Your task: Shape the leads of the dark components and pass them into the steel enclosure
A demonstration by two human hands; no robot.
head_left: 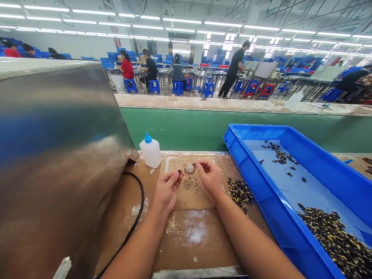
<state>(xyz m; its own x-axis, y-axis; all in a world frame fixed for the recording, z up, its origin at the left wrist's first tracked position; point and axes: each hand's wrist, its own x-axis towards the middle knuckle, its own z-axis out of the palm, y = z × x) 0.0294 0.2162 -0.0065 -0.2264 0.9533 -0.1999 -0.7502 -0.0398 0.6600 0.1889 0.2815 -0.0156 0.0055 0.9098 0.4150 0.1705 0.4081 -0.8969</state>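
Note:
Over the cardboard sheet, my left hand is closed in a pinch on a small dark piece. My right hand pinches another small dark piece between thumb and forefinger, right beside a small clear dish. What kind of parts these are is too small to tell. Wet-looking marks streak the cardboard just below the dish. To the right of my right hand lies a loose heap of small black-and-yellow pieces.
A white squeeze bottle with a blue cap stands behind my left hand. A large metal housing fills the left, with a black cable beside it. At right sits a blue tray holding many pieces. Beyond the green conveyor belt, people work at tables.

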